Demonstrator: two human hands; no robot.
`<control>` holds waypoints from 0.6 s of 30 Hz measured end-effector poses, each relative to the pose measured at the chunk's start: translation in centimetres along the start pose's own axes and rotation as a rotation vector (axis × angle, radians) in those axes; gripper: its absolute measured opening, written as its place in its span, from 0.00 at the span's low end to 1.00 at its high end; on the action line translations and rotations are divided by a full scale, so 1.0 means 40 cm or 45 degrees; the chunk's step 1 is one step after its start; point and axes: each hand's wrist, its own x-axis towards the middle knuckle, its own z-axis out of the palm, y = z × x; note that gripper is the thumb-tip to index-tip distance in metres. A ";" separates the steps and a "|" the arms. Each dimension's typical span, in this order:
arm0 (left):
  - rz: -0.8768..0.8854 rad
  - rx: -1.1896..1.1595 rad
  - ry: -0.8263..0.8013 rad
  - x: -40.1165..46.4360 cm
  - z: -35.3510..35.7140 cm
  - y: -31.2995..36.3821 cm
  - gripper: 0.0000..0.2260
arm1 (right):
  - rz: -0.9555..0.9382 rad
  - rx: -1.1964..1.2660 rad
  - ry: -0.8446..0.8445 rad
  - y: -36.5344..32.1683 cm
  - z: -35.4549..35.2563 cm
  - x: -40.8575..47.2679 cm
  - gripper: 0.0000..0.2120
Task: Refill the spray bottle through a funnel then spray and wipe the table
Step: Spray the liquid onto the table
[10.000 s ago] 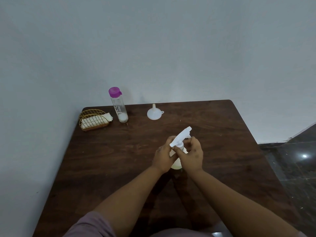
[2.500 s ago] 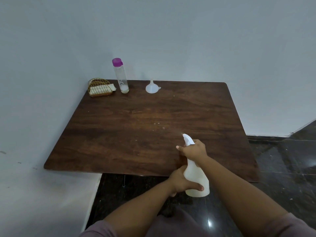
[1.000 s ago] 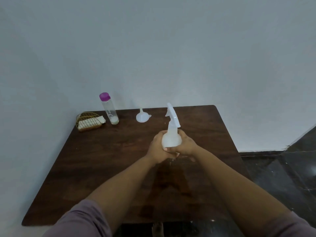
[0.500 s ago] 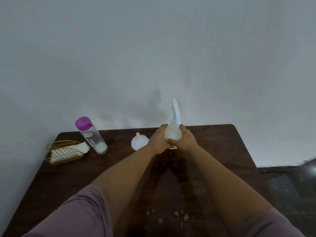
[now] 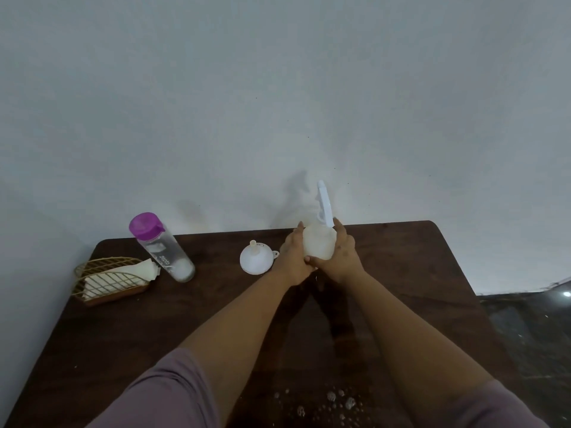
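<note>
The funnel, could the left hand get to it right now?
Probably not straight away: the left hand grips the spray bottle. The funnel sits just beside it, with nothing between.

head view – forward, downward, close

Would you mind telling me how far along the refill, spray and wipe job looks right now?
Spraying looks done: droplets bead on the table's near edge. In hand: the left hand and right hand both grip the spray bottle at the far edge, its head on, beside the funnel. Left: wiping, as the cloth sits untouched in its basket.
</note>
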 end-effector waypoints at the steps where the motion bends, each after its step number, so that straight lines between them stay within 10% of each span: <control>1: 0.000 0.013 0.030 -0.018 -0.002 0.004 0.45 | 0.029 0.006 0.065 -0.002 0.008 -0.017 0.52; 8: -0.062 -0.142 0.333 -0.248 -0.027 -0.011 0.27 | 0.257 0.171 0.130 -0.065 0.099 -0.201 0.33; 18: -0.442 -0.153 0.664 -0.669 -0.200 -0.236 0.24 | -0.299 -0.141 -0.329 -0.258 0.349 -0.384 0.10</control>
